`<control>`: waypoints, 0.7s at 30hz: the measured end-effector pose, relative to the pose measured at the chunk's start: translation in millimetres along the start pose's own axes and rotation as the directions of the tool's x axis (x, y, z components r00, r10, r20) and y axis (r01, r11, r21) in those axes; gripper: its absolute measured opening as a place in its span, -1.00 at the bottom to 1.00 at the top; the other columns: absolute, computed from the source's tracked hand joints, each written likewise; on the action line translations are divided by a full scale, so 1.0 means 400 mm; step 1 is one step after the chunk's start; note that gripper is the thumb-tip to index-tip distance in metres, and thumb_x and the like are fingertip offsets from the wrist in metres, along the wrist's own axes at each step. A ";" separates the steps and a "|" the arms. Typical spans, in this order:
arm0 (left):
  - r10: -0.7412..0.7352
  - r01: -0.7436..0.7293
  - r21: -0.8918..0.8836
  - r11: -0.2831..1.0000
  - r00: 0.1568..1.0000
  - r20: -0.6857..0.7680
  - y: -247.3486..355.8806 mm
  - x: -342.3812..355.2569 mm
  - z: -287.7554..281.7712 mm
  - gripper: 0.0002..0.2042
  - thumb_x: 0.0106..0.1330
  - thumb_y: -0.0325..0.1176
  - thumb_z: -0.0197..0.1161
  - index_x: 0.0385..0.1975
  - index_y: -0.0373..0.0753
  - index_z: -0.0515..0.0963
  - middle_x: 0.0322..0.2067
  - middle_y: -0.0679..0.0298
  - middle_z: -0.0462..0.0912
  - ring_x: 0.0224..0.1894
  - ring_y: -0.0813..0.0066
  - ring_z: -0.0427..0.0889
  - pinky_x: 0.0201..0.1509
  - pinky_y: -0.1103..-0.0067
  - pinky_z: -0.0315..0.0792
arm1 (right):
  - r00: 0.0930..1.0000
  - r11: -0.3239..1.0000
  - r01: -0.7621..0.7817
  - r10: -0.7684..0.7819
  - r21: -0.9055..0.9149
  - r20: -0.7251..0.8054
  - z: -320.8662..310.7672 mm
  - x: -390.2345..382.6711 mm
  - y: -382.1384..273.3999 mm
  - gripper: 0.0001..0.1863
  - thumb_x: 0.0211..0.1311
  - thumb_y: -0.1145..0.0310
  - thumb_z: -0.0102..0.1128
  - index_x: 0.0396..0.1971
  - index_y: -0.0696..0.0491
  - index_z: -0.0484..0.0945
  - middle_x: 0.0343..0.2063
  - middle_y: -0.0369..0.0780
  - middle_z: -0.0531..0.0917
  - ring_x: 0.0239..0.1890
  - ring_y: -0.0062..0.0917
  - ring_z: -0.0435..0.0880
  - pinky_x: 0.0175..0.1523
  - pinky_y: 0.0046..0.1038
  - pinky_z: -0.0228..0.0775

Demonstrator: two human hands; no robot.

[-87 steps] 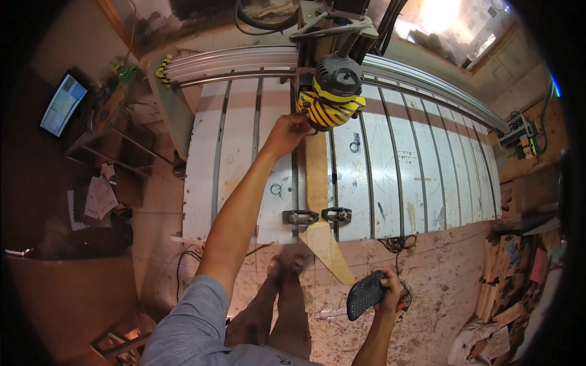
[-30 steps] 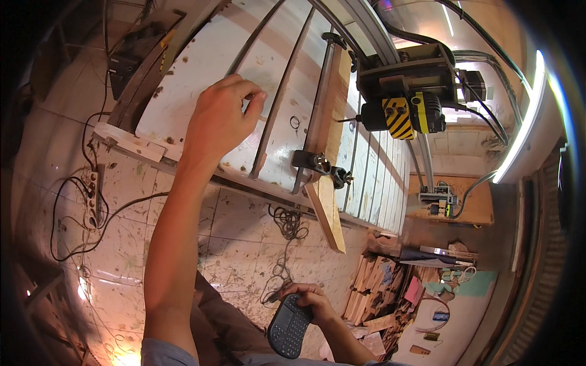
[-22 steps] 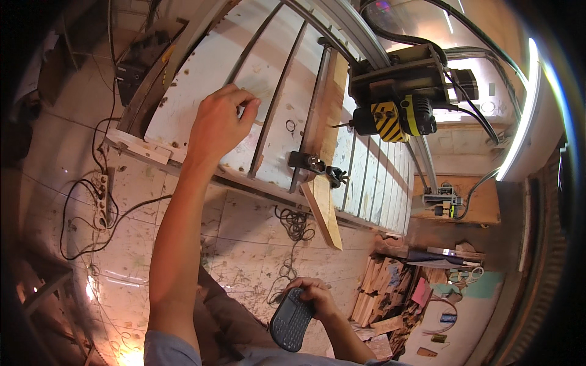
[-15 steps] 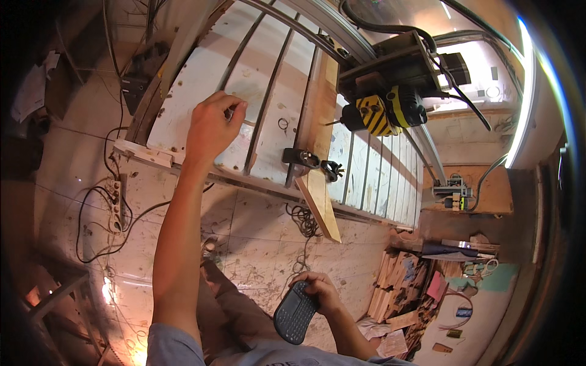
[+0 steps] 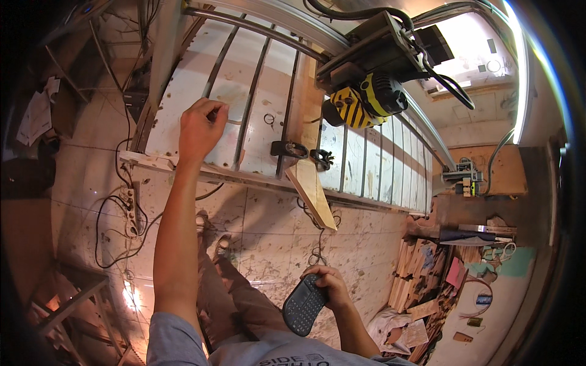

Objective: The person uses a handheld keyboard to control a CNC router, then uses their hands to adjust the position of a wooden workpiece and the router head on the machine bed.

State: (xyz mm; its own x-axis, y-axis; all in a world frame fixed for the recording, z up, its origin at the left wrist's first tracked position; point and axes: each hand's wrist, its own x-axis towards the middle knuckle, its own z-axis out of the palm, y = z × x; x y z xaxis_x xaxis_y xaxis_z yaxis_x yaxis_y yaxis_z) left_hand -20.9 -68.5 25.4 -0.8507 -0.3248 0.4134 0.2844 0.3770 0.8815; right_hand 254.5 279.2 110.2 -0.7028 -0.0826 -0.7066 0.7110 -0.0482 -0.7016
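Observation:
In my right hand [image 5: 333, 287] I grip a small black wireless keyboard [image 5: 304, 304] by its upper right edge, the keys facing up. My left hand [image 5: 202, 129] is raised over the left part of the slatted white machine bed [image 5: 177, 116], fingers curled toward the thumb; what they hold, if anything, I cannot make out. A long wooden board [image 5: 310, 189] lies on the bed, its angled end sticking out past the front edge. Black clamps [image 5: 289, 150] sit at that end. Above the board hangs a black spindle head with a yellow-and-black striped plate [image 5: 349, 108].
A metal gantry rail [image 5: 256, 25] crosses above the bed. A power strip [image 5: 130, 210] with looping cables lies on the floor at left. Wood offcuts [image 5: 415, 274] are piled at right, beside a white board [image 5: 482, 305] with small items. A metal frame [image 5: 73, 299] stands at lower left.
The view has shifted, showing more of my legs. The keyboard is still in my right hand. My left hand stays raised over the bed with fingers curled.

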 end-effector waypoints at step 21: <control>-0.028 0.024 0.091 0.996 0.998 0.050 0.017 0.013 0.015 -0.80 0.27 -0.35 0.34 -0.33 -0.40 0.70 -0.47 0.20 0.65 -0.49 0.52 0.55 -0.35 0.55 0.46 | 0.970 0.945 0.239 -0.222 0.225 -0.096 -0.016 -0.126 -0.010 -0.56 -0.20 0.41 0.04 -0.27 0.31 0.63 -0.35 -0.14 0.71 -0.36 -0.53 0.67 -0.16 -0.55 0.53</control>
State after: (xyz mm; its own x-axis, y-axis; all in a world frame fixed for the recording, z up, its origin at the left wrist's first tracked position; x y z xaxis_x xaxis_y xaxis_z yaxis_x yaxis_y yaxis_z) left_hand -26.1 -62.4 32.1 -0.8794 -0.2918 0.3763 0.2226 0.4466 0.8666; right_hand 286.9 289.9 148.0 -0.8423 0.0257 -0.5384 0.5093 -0.2890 -0.8106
